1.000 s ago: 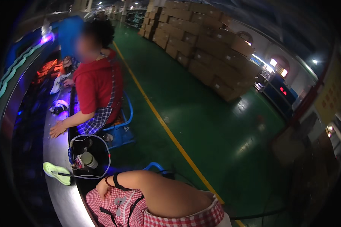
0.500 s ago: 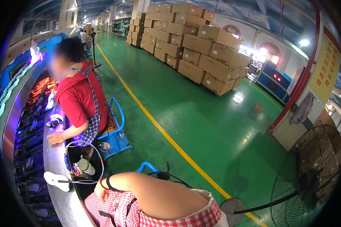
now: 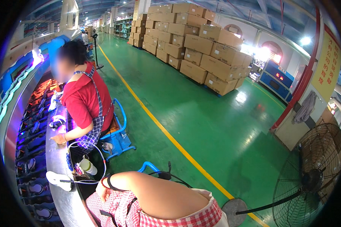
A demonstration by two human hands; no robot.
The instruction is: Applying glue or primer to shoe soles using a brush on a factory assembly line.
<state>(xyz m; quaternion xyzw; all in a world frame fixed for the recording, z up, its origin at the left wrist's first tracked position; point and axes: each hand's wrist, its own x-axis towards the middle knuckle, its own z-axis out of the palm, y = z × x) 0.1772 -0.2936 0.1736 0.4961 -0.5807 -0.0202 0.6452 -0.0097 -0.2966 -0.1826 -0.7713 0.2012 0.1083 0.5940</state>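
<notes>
My right hand (image 3: 103, 192), with a red bead bracelet and dark band at its wrist, rests on my red-and-white checked apron (image 3: 119, 204). Its fingers hang loosely downward, partly foreshortened, and nothing shows in them. My left hand is out of view. Nearest to the right hand, a thin white hose (image 3: 103, 160) loops over the bench edge and ends in a dark tip lying on a white shoe sole (image 3: 58, 180). That sole lies flat on the metal bench (image 3: 66, 202). A pale bottle with a green lid (image 3: 88, 166) stands just below the bench edge.
A co-worker in red (image 3: 85, 96) sits on a blue-framed chair (image 3: 121, 125), one hand on the bench near another shoe (image 3: 57, 122). Shoe parts lie along the conveyor (image 3: 34, 187). Stacked cartons (image 3: 193, 49) stand beyond the yellow floor line. A floor fan (image 3: 310, 178) stands at right.
The view has shifted slightly, so everything sits a little further right. The co-worker's head and torso have moved slightly. My right hand stays on the apron.
</notes>
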